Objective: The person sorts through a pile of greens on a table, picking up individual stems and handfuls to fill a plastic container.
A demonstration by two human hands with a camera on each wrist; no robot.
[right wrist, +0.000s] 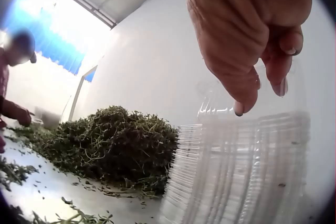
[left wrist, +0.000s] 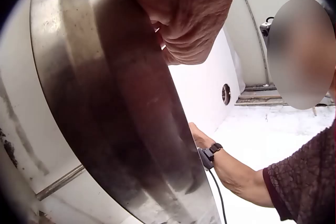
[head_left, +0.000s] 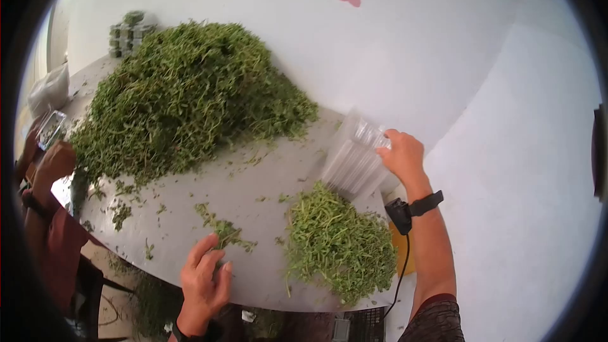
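Note:
In the head view, my right hand (head_left: 405,155) is at the upper right edge of a stack of clear plastic containers (head_left: 354,164). Thumb and fingers pinch a clear edge there; the right wrist view has the hand (right wrist: 252,40) over the nested containers (right wrist: 236,166). My left hand (head_left: 206,282) is at the table's near edge, its fingers loosely bent and apart, beside a small green sprig (head_left: 228,231). Whether it touches the sprig is hidden. The left wrist view has that hand (left wrist: 184,14) above the metal table edge (left wrist: 121,98).
A large heap of green stems (head_left: 190,95) covers the table's back left, and a smaller pile (head_left: 342,240) lies below the containers. At far left, another person's hands (head_left: 57,161) are at a clear tray (head_left: 52,130). Filled packs (head_left: 126,38) are stacked behind the heap.

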